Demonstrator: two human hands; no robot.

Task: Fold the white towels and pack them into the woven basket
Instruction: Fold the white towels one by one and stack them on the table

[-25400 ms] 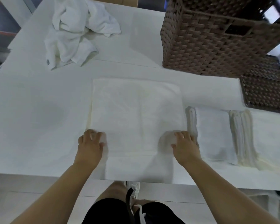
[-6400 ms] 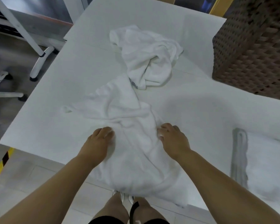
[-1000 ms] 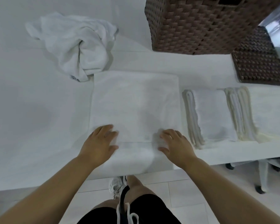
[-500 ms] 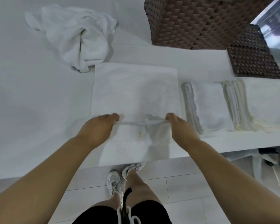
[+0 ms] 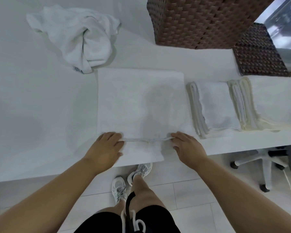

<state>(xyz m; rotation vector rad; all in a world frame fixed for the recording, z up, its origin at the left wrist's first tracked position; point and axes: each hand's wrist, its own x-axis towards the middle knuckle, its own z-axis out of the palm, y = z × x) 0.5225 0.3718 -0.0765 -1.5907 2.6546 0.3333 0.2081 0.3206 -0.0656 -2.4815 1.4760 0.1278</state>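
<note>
- The flat towel (image 5: pixel 141 105) lay spread on the white table (image 5: pixel 40 115), directly in front of the person, with its near portion hanging over the table edge.
- Half a second earlier both hands had held the near hem raised off the surface; at this moment the hem lay lower, as a thin ridge stretched between the two hands.
- The left hand (image 5: pixel 106 148) pinched the left end of that ridge, its fingers curled onto the cloth.
- The right hand (image 5: pixel 186 147) pinched the right end in the same manner, thumb tucked under.
- One second earlier the hands had rested flat on the towel. The change to a pinch grip indicated that a fold of the near section was in progress.
- Judgement: the fold was started but not completed; the hem would need to be carried away from the person and laid over the far section.
- Two folded towels (image 5: pixel 215 106) lay in a row to the right of the flat towel, near the table edge.
- One crumpled towel (image 5: pixel 77 36) remained unfolded at the far left.
- The woven basket (image 5: pixel 200 21) stood at the far right. Its interior was not in view, so its contents could not be determined.
- A smaller woven item (image 5: pixel 259 52) lay beside the basket.
</note>
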